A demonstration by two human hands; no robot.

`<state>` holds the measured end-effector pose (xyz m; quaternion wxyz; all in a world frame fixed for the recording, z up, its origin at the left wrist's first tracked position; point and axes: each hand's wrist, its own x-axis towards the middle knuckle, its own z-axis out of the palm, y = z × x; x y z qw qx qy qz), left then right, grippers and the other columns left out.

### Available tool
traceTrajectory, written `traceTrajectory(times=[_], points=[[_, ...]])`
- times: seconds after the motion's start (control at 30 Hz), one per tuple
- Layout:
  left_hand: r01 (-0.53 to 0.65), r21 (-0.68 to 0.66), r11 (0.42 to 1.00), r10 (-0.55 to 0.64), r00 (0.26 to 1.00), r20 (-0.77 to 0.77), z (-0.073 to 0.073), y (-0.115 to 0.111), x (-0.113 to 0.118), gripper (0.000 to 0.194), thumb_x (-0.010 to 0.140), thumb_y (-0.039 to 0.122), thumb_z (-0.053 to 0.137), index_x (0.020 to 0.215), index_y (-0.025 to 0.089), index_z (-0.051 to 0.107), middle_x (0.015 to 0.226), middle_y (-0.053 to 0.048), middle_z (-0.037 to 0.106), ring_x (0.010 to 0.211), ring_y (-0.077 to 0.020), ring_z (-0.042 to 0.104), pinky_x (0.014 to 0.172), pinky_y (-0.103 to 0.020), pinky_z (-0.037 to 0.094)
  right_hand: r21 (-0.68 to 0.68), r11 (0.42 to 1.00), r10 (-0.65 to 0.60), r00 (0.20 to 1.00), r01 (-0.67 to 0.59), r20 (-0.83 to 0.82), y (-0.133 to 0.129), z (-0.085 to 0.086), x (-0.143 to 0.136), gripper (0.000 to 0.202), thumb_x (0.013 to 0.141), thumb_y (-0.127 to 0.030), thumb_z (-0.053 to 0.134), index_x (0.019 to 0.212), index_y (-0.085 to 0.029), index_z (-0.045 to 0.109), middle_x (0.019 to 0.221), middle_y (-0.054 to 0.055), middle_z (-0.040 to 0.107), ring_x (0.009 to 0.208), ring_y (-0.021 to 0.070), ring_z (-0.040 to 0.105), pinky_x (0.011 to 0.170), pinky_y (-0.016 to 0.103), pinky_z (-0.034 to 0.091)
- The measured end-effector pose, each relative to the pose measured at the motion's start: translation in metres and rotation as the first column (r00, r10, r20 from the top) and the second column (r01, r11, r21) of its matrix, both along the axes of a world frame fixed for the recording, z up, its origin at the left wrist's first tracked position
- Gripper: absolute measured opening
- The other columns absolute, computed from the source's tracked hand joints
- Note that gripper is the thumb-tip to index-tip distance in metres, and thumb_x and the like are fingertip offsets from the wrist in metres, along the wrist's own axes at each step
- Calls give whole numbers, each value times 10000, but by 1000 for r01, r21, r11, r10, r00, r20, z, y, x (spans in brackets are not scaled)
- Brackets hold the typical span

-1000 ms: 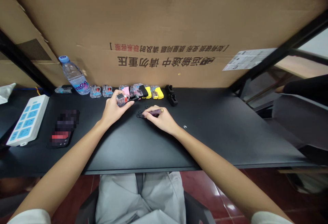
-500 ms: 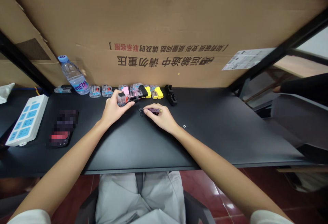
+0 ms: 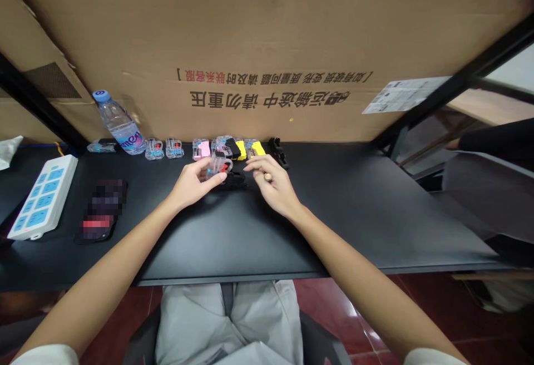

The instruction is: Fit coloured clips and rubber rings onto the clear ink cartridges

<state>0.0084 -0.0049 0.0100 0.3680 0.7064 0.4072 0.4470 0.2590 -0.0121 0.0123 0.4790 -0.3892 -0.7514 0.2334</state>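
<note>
My left hand (image 3: 196, 183) is closed around a clear plastic case (image 3: 214, 169) with a red part inside, held just above the desk. A black piece (image 3: 234, 180) shows below and to the right of the case; whether it is joined to the case cannot be made out. To the right is my right hand (image 3: 273, 184), its fingers bent and reaching toward the case without touching it. A small gold-coloured end (image 3: 267, 176) shows among its fingers; the rest of that thing is hidden.
Along the cardboard wall (image 3: 275, 37) stand clear cases, one with a pink part (image 3: 203, 149), others with yellow parts (image 3: 257, 149), and a black holder (image 3: 278, 152). A water bottle (image 3: 119, 123), a phone (image 3: 102, 209) and a power strip (image 3: 44, 197) are at the left.
My left hand has moved the clear case to the right and slightly nearer to me. My right hand has lifted and turned; the dark purple thing seen in it before is now mostly hidden.
</note>
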Motion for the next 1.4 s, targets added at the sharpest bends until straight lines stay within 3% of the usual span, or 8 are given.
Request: traceTrajectory(times=[0.17, 0.3, 0.43, 0.6, 0.77, 1.03, 1.3, 1.4], points=[[158, -91, 983, -148, 983, 113, -4, -5, 8, 459, 945, 539, 768, 1219, 173, 722, 1157, -107, 818, 950, -260, 805, 809, -389, 712, -110, 979, 186, 973, -172, 134, -6, -6, -6, 216, 1013, -441, 690, 1120, -254, 693, 1162, 101, 667, 922, 224, 663, 726, 337, 563], [156, -89, 984, -143, 981, 134, -4, -4, 8, 443, 957, 532, 760, 1219, 180, 694, 1180, -113, 813, 945, -255, 810, 765, -366, 717, -139, 975, 190, 975, -174, 112, -5, -10, -8, 241, 1001, -458, 714, 1101, -245, 658, 1040, 61, 681, 783, 189, 609, 699, 320, 524], [116, -37, 993, -112, 988, 103, -5, -2, 8, 431, 982, 526, 730, 1242, 187, 673, 1207, -117, 811, 952, -243, 812, 759, -344, 710, -150, 966, 225, 970, -210, 89, -4, -10, -10, 254, 1022, -485, 684, 1039, -231, 679, 1021, 63, 670, 771, 181, 590, 701, 313, 498], [53, -4, 999, -52, 997, 62, -8, 0, 9, 439, 988, 554, 698, 1233, 191, 670, 1195, -111, 809, 819, -209, 800, 642, -307, 682, -144, 971, 203, 977, -192, 67, -5, -10, -12, 307, 1018, -537, 677, 1039, -231, 699, 1008, 64, 669, 736, 174, 562, 704, 320, 498], [69, -6, 998, -69, 996, 49, -8, 0, 9, 390, 1003, 534, 681, 1206, 202, 674, 1169, -82, 807, 779, -182, 775, 630, -289, 664, -137, 973, 197, 978, -186, 70, -4, -11, -12, 359, 1015, -589, 666, 1052, -234, 710, 1031, 69, 669, 737, 172, 564, 706, 319, 510], [61, 13, 998, -61, 998, -7, -6, 0, 6, 350, 1030, 509, 641, 1192, 199, 665, 1050, -63, 797, 639, -150, 710, 585, -280, 625, -140, 971, 204, 975, -191, 86, -6, -11, -11, 310, 1004, -540, 692, 1054, -236, 731, 1036, 70, 696, 706, 164, 559, 684, 315, 488], [103, 45, 994, -103, 995, -13, -5, -2, 5, 362, 1041, 516, 631, 1238, 213, 648, 1110, -91, 773, 715, -176, 718, 625, -304, 644, -252, 961, 109, 994, -113, -29, -11, -1, -11, 306, 1034, -500, 606, 1178, -247, 702, 860, 12, 700, 628, 159, 514, 617, 297, 416], [133, 76, 988, -130, 991, -43, -6, -4, 4, 335, 1060, 479, 614, 1266, 217, 648, 1133, -96, 761, 830, -202, 742, 659, -301, 648, -264, 958, 133, 990, -114, 54, -10, 2, -8, 291, 993, -476, 636, 958, -216, 764, 687, -15, 614, 566, 144, 450, 583, 296, 365]])
